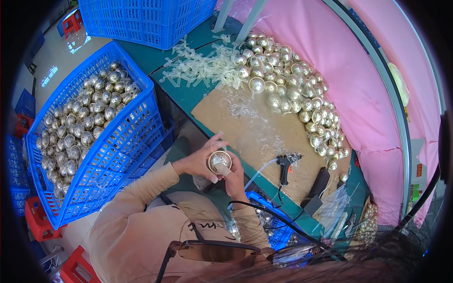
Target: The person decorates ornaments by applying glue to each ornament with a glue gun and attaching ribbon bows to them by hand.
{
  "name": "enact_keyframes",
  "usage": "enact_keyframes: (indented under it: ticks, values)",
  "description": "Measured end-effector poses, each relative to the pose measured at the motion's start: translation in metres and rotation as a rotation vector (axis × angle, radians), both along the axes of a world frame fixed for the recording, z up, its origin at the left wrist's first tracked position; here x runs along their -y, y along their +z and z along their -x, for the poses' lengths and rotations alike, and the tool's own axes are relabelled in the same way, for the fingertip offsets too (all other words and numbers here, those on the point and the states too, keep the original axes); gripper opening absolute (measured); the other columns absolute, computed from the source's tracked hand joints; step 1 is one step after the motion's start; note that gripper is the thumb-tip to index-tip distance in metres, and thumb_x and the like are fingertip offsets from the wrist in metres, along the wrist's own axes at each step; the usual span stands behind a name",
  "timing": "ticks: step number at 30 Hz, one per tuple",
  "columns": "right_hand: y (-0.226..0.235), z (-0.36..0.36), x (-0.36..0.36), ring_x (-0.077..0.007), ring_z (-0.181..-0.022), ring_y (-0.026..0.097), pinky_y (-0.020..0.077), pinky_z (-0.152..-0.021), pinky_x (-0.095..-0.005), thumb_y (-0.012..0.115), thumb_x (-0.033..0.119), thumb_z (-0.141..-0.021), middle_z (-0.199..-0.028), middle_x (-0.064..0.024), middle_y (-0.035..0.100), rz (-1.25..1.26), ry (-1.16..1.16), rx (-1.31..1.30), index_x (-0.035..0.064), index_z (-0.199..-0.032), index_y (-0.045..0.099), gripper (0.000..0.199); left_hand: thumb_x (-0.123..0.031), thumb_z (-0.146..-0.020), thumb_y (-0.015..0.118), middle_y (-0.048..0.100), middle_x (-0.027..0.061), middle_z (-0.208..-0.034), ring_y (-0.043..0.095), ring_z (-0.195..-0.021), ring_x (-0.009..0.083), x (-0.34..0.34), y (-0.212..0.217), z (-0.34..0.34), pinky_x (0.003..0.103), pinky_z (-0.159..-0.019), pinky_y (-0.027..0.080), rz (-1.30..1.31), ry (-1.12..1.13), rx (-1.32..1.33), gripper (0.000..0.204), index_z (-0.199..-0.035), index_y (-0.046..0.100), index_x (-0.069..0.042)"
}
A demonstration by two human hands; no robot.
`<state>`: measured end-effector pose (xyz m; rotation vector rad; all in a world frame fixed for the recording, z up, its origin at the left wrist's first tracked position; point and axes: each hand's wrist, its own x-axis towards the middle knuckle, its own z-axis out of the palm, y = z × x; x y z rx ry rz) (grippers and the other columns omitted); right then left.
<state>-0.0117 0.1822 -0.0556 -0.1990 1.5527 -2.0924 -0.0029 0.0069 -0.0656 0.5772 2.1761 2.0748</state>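
A shiny silver-gold ball (220, 161) with a raised rim and small holes sits between my two hands, in front of my body. My left hand (199, 161) curls round its left side, fingers closed on it. On the other side my right hand (235, 178) grips the ball, and a whitish, covered-looking fingertip or small pale piece lies across its face; I cannot tell which. Closest to the right hand on the bench is a black glue gun (284, 170) with a pale stick in its back, resting on a cardboard sheet (222, 115).
Many similar balls (278, 70) heap along the bench's far edge beside a pile of translucent strips (203, 66). A blue crate (127, 141) full of balls stands at left, another blue crate (146, 21) behind. Cables cross the lower right. Pink cloth (349, 94) hangs beyond the bench.
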Motion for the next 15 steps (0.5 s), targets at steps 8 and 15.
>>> enact_keyframes:
  ticks: [8,15]
  values:
    - [0.012,-0.002,0.006,-0.0095,-0.065,0.055,0.0411,-0.052,-0.0201,0.064,0.027,-0.075,-0.088,-0.0037,0.058,-0.038,0.095,0.052,0.0008,-0.120,0.048,0.055,-0.051,-0.063,0.075,0.030,0.0198,-0.140,0.022,-0.134,0.0281,0.006,-0.010,0.012,0.040,-0.105,0.026,0.050,-0.150,-0.123,0.097,-0.136,0.034,-0.002]
    - [0.011,-0.002,0.007,-0.0134,-0.068,0.059,0.0439,-0.054,-0.0211,0.064,0.022,-0.076,-0.090,-0.0062,0.059,-0.022,0.161,0.030,0.0033,-0.121,0.048,0.051,-0.031,-0.093,0.047,0.046,0.0161,-0.129,0.043,-0.120,0.0233,0.006,0.006,0.005,0.036,-0.096,0.036,-0.362,-0.321,0.452,0.041,-0.120,0.052,-0.001]
